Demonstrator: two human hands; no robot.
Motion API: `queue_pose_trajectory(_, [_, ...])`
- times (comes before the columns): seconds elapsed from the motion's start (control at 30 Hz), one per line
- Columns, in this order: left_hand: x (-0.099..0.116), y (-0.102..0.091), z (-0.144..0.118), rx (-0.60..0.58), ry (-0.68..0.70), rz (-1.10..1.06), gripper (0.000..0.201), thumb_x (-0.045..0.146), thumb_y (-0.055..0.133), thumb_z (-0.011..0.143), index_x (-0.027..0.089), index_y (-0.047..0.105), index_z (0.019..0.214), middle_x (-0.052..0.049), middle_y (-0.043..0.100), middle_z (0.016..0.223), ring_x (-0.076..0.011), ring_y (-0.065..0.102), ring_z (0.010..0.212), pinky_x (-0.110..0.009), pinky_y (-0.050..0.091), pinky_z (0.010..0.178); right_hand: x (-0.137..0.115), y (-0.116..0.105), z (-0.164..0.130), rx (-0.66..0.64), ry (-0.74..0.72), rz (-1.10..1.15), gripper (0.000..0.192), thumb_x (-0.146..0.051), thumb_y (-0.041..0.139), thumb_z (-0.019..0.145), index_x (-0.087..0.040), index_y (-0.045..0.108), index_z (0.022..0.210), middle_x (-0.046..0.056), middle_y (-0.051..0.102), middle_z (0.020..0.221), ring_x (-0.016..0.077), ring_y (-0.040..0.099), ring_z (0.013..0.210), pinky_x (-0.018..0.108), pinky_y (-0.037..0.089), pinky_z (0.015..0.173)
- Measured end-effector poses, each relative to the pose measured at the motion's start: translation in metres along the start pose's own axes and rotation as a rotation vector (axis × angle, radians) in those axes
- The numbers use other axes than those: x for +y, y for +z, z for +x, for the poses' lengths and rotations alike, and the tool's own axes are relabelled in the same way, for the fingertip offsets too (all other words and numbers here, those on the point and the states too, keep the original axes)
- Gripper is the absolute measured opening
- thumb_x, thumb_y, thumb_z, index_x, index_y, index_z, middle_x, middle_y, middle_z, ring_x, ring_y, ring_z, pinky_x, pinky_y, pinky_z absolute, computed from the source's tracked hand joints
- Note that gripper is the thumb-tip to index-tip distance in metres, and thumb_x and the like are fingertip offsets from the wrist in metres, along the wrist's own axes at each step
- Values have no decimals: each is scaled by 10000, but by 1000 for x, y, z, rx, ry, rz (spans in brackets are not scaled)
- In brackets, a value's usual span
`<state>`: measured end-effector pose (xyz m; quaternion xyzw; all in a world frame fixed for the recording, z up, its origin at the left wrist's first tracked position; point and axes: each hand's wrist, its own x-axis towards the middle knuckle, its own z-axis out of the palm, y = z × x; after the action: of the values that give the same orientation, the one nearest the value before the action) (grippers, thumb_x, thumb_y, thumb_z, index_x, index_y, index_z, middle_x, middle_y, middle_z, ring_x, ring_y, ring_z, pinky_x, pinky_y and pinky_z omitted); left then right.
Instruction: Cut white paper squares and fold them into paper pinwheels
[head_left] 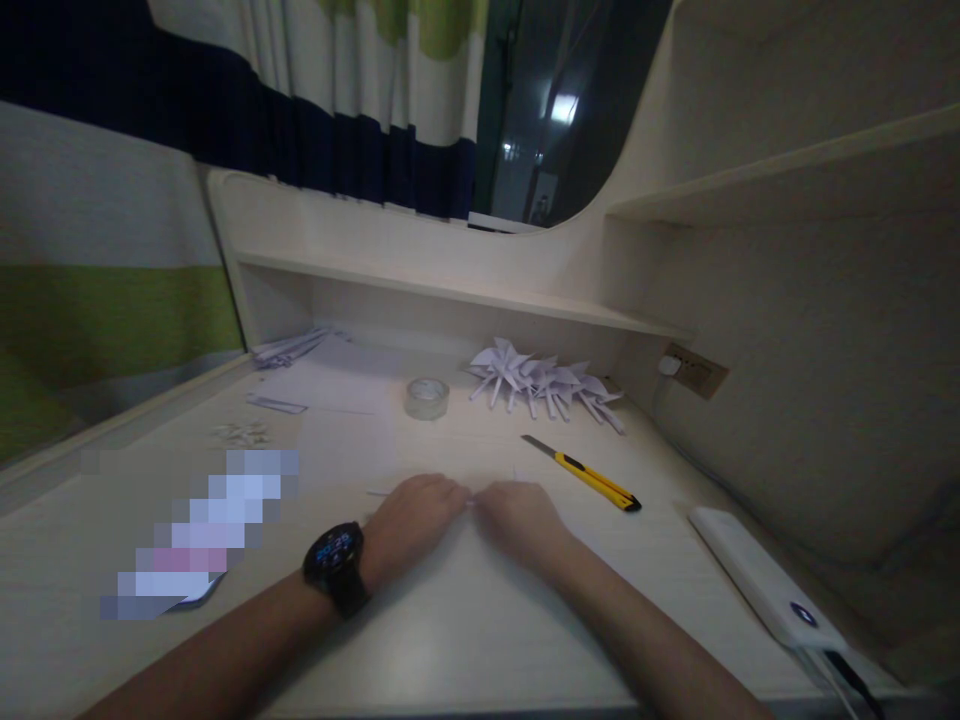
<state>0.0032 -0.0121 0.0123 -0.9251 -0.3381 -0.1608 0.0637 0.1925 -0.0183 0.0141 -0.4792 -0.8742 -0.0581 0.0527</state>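
Note:
My left hand (420, 520), with a black watch on the wrist, and my right hand (521, 520) meet at the middle of the desk. The fingers of both are closed on a small piece of white paper (471, 501), mostly hidden between the fingertips. A thin white strip (377, 492) sticks out beyond the left hand. To the right of my right hand lies a yellow utility knife (592, 478), blade out. Behind the hands, a roll of clear tape (427, 398) rests flat, and several white paper pinwheels (536, 378) lie in a row.
White paper sheets (330, 375) and folded strips (296, 348) lie at the back left, near small white scraps (241, 433). A blurred-out phone (199, 535) is at left. A white power bank (765, 575) with cables lies right, below a wall socket (697, 370). A shelf (450, 292) overhangs the back.

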Motion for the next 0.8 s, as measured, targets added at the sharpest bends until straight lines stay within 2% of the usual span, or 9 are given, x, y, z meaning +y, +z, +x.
queue_pose_trajectory(0.23, [0,-3,1,2,-18,-1,166,199,441,924,139,595,910,-68,650,821,-221,601,797,-360,467,734,-5,-3,0,-41,38,-8,211,-184,443,856,-187,634,946,70,675,928,173,619,841,242,406,693])
queue_pose_trajectory(0.37, [2,-7,1,-55,-55,5,139,163,465,890,149,603,888,-70,671,785,-228,629,759,-338,462,680,-7,-2,1,-49,50,-44,187,-193,465,836,-185,640,903,74,682,883,191,634,827,256,414,670])
queue_pose_trajectory(0.57, [3,-6,-1,-63,-88,-16,161,146,475,853,166,630,817,-70,681,745,-225,635,713,-314,441,630,-8,-3,2,-97,67,-74,174,-214,510,796,-182,677,831,79,706,852,204,652,778,262,398,626])
queue_pose_trajectory(0.8, [4,-6,-1,-40,-68,-85,203,114,463,820,175,657,821,-64,682,742,-209,630,709,-290,430,628,-6,-20,-3,-76,-40,22,208,-236,484,820,-182,686,822,59,713,844,167,648,741,254,338,587])
